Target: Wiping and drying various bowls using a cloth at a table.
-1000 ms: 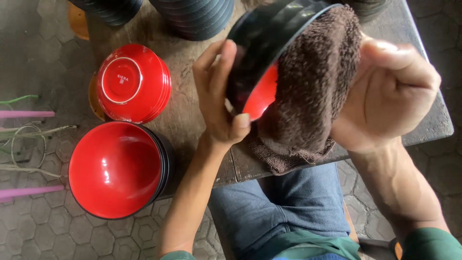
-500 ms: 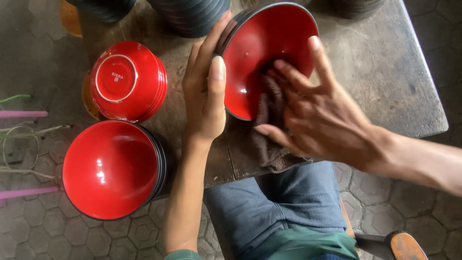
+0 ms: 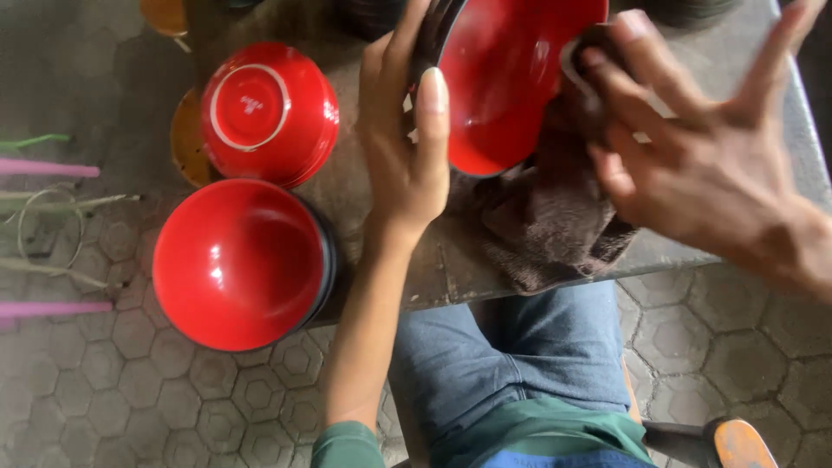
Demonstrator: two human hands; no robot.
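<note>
Between the two hands, in the head view, a red bowl [image 3: 507, 82] with a dark outside stands tilted on its edge over the worktop [image 3: 745, 130], its red inside turned toward the right hand. It holds nothing but a fold of the brown cloth [image 3: 555, 217]. The left hand [image 3: 407, 147] clasps the bowl's near rim, thumb on the red inner side and fingers behind. The right hand [image 3: 702, 165] has its fingers spread and presses the cloth against the bowl's inside; the rest of the cloth hangs below it onto the worktop edge. Left of the left hand, a stack of red bowls [image 3: 238, 264] stands open side up, nothing in the top one. Just beyond it, an upturned red bowl [image 3: 269, 113] shows its ringed foot.
</note>
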